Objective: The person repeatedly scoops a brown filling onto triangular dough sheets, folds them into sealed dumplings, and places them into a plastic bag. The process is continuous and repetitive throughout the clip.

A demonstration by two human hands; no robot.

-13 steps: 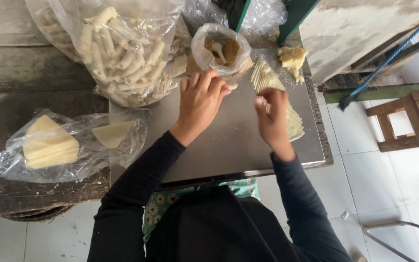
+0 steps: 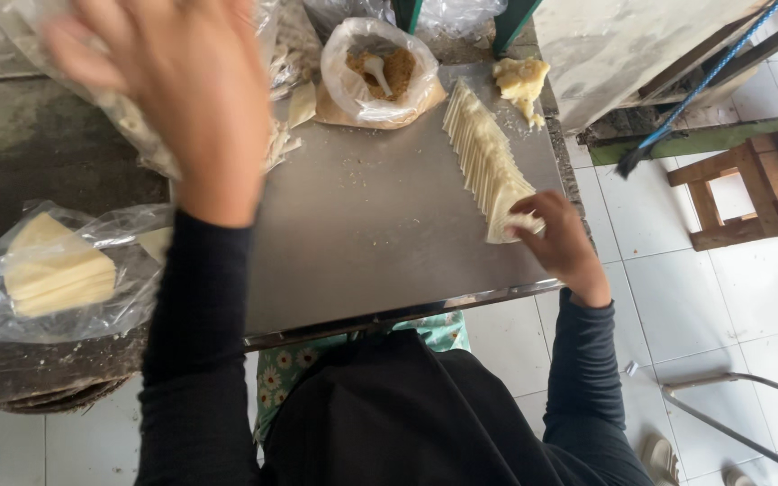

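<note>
Right hand (image 2: 562,241) pinches the near end of the fanned wrapper row (image 2: 486,157) on the steel tray (image 2: 362,234). Left hand (image 2: 173,85), blurred and spread empty, hangs above the tray's far-left corner, hiding a bag; a filling bag (image 2: 378,72) sits behind.

Person: long black sleeves (image 2: 195,360) on both arms, cuffs at wrists, black top w/ green floral-print cloth (image 2: 285,382) showing at frame btm centre, both hands bare, no gloves/jewellery visible.
</note>
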